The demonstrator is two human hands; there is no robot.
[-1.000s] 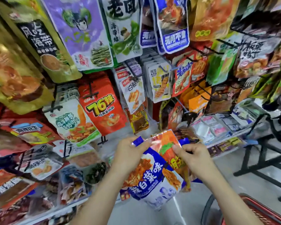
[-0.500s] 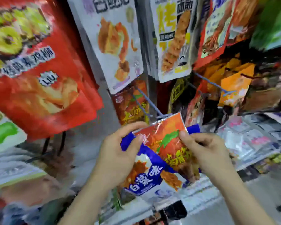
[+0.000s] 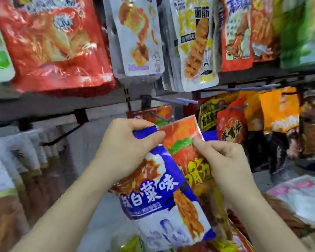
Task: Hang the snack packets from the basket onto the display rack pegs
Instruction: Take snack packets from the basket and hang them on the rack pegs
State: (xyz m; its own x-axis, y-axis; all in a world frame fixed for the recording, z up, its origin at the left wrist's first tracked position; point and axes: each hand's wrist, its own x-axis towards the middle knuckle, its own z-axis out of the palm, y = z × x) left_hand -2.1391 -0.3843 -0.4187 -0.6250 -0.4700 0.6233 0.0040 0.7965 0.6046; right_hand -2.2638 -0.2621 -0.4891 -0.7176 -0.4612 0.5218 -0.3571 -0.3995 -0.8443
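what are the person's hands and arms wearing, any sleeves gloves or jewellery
Nothing worn shows. The left hand and right hand have no gloves, rings or watch; the left forearm and right forearm are bare to the frame's edge, no sleeve in view.

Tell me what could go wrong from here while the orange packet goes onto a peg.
1. The right hand only pinches the orange packet near its edge, so it could slip or twist before reaching the lower peg.
2. The left hand grips the blue packet, which overlaps the orange one; pulling one free may drag the other loose.
3. The upper peg juts out just above, so the packet could land on the wrong peg.
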